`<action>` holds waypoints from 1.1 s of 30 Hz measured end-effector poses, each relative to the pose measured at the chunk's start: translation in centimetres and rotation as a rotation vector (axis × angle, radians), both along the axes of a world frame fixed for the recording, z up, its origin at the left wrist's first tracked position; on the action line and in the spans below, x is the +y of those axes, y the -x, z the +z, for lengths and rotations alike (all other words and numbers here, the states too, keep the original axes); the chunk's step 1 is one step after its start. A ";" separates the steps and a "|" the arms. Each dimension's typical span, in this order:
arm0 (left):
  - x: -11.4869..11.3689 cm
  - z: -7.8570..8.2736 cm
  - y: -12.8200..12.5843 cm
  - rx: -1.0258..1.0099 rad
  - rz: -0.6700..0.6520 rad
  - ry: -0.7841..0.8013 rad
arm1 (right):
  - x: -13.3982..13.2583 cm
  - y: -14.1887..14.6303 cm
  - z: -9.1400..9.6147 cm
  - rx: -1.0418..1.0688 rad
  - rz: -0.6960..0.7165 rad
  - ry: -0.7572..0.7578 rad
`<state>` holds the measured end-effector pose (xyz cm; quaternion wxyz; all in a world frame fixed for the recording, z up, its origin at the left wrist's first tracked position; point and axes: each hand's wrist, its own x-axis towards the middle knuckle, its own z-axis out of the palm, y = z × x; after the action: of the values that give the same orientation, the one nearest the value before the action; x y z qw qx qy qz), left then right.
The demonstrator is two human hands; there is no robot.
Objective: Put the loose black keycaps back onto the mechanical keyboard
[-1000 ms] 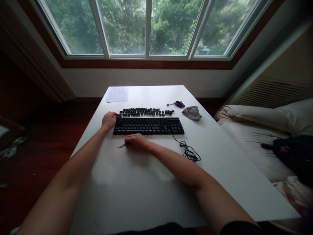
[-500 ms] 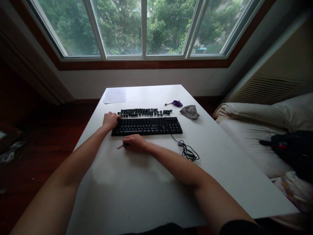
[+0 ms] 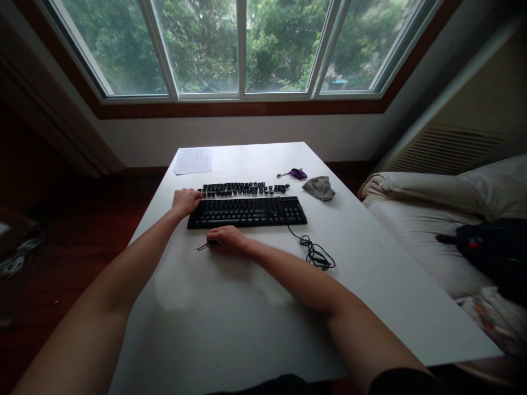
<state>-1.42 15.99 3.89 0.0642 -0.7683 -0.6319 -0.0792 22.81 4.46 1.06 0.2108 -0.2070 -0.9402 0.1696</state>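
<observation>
A black keyboard (image 3: 247,213) lies on the white table, many of its keys in place. Just behind it, loose black keycaps (image 3: 236,188) are set out in rows. At the keyboard's far left corner rests my left hand (image 3: 186,201), fingers curled and close together beside the left end of the keycap rows. Whatever those fingertips pinch is too small to make out. In front of the keyboard, my right hand (image 3: 227,240) lies low over the table. It is closed around the dark handle of a wire keycap puller (image 3: 201,248), whose thin metal prongs point left.
The keyboard's black cable (image 3: 315,254) is coiled on the table to the right. Behind it lie a crumpled grey cloth (image 3: 319,188) and a purple brush (image 3: 298,174). A sheet of paper (image 3: 192,161) sits at the far left corner. A sofa (image 3: 411,230) stands to the right.
</observation>
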 end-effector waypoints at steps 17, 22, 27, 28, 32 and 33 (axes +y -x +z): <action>-0.9 1.4 0.2 -0.120 -0.156 0.077 | 0.1 0.0 -0.1 -0.031 0.008 -0.017; -2.6 1.2 0.1 -0.223 -0.293 0.154 | 0.2 -0.4 0.2 -0.028 0.003 -0.038; -3.9 1.0 -0.1 -0.276 -0.281 0.119 | 0.2 -0.5 0.3 0.033 -0.039 -0.056; -4.1 1.0 -0.1 -0.289 -0.275 0.110 | 0.2 -0.5 0.3 0.044 -0.035 -0.066; -4.5 0.7 0.0 -0.312 -0.274 0.070 | 0.5 -0.4 -0.1 0.017 0.007 -0.174; -4.7 0.6 0.0 -0.310 -0.273 0.052 | 0.5 -0.4 -0.1 0.003 0.010 -0.208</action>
<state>-1.43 11.32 4.54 -0.0650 -0.8268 -0.5261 -0.1879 23.23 4.98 0.93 0.2317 -0.1791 -0.9534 0.0724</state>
